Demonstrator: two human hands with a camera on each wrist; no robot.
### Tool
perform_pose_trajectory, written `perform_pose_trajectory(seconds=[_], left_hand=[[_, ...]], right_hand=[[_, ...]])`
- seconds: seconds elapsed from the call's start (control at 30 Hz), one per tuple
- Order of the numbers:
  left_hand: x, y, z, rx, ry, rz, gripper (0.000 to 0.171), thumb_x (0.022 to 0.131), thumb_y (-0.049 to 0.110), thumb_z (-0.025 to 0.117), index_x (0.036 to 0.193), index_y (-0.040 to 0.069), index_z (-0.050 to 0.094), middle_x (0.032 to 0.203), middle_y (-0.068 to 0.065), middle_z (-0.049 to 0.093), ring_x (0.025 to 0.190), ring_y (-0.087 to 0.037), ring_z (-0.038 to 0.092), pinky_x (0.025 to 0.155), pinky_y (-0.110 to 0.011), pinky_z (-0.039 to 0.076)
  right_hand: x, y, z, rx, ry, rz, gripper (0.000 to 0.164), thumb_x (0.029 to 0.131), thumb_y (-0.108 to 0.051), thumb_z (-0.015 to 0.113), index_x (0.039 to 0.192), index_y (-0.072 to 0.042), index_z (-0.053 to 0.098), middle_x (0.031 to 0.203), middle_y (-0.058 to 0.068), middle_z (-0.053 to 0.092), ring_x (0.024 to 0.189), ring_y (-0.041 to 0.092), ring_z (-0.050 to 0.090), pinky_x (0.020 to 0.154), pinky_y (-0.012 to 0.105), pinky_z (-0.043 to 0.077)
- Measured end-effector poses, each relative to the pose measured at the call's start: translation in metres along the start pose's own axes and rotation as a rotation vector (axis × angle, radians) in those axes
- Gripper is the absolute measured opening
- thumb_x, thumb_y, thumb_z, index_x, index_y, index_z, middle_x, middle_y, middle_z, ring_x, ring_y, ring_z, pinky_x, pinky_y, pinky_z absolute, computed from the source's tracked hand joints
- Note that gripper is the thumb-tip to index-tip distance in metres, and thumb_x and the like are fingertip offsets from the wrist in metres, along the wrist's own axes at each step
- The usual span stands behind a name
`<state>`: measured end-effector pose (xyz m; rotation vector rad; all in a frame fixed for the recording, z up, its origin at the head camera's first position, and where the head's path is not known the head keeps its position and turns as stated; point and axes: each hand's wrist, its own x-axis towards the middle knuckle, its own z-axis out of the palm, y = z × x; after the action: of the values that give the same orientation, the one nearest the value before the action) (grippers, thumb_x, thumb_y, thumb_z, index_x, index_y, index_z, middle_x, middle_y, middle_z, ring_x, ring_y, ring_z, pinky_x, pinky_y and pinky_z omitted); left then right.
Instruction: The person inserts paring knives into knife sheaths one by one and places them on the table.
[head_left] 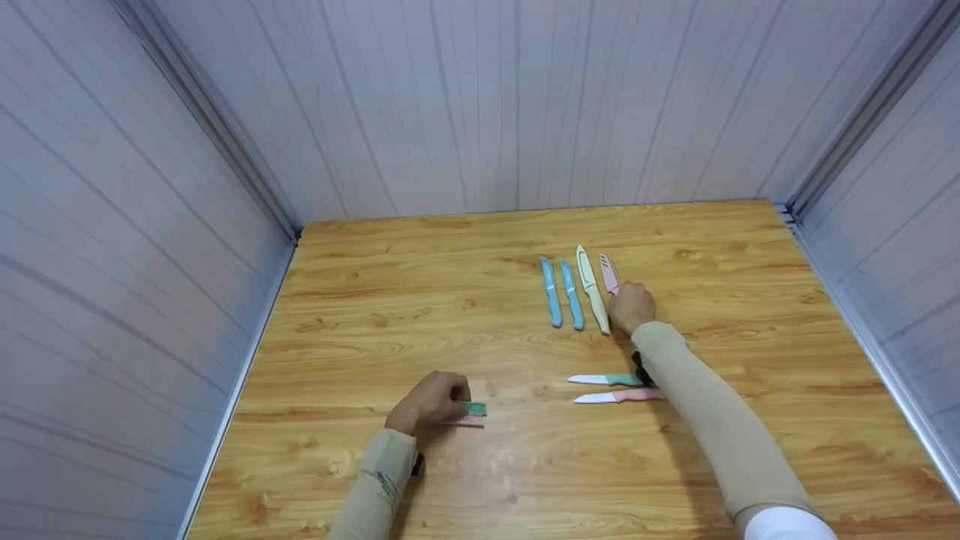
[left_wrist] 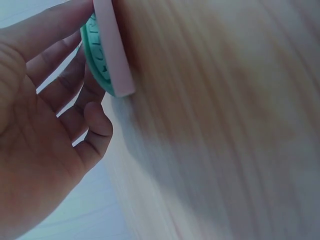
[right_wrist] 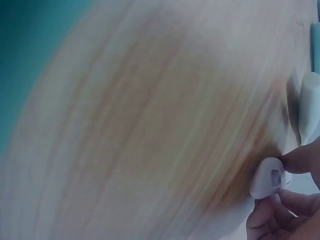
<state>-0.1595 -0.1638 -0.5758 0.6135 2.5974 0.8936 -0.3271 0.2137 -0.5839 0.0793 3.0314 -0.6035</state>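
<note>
My left hand (head_left: 431,401) pinches a green knife sheath (left_wrist: 97,55) and a pink knife sheath (left_wrist: 116,55) near the front of the table. The two lie against each other; raised lettering shows on the green one. Farther back on the right, my right hand (head_left: 632,306) grips the handle (right_wrist: 267,179) of a pink-sheathed knife (head_left: 609,271) between thumb and fingers. Left of it lies a cream knife (head_left: 592,291), sheathed, then two blue knives (head_left: 571,295) side by side. Below the right forearm are two bare white-bladed knives, one green-handled (head_left: 600,379), one pink-handled (head_left: 604,397), their handle ends partly covered.
The wood-grain table (head_left: 360,300) is enclosed by a pale panelled wall (head_left: 480,105) at the back and by walls at both sides. In the right wrist view a blurred green shape (right_wrist: 35,60) fills the upper left corner.
</note>
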Motion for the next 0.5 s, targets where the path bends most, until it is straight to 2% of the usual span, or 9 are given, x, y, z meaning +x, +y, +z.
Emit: perform_pose_trajectory(seconds=[0.27, 0.4, 0.5], left_hand=[[-0.001, -0.001, -0.001, -0.064, 0.009, 0.025, 0.005, 0.086, 0.007, 0.067, 0.084, 0.01, 0.065, 0.076, 0.004, 0.059, 0.067, -0.009, 0.05, 0.061, -0.028, 0.044], [0.0, 0.002, -0.007, -0.133, 0.028, 0.017, 0.001, 0.089, 0.008, 0.064, 0.089, 0.008, 0.064, 0.079, 0.002, 0.058, 0.07, -0.011, 0.051, 0.063, -0.029, 0.045], [0.002, 0.006, -0.013, -0.162, 0.052, 0.009, 0.006, 0.092, 0.007, 0.061, 0.095, 0.009, 0.066, 0.082, 0.002, 0.059, 0.073, -0.013, 0.053, 0.065, -0.031, 0.046]], right_hand=[[-0.003, 0.001, -0.002, 0.017, -0.016, -0.017, 0.025, 0.092, -0.01, 0.05, 0.086, 0.011, 0.062, 0.087, 0.027, 0.062, 0.08, 0.039, 0.063, 0.067, 0.049, 0.05], [-0.006, 0.0, -0.007, 0.033, -0.034, -0.025, 0.03, 0.093, -0.015, 0.051, 0.094, 0.013, 0.059, 0.093, 0.028, 0.058, 0.085, 0.041, 0.06, 0.073, 0.051, 0.048], [-0.007, -0.001, -0.011, 0.042, -0.042, -0.035, 0.035, 0.094, -0.017, 0.05, 0.103, 0.017, 0.054, 0.099, 0.03, 0.053, 0.092, 0.044, 0.055, 0.078, 0.053, 0.045]])
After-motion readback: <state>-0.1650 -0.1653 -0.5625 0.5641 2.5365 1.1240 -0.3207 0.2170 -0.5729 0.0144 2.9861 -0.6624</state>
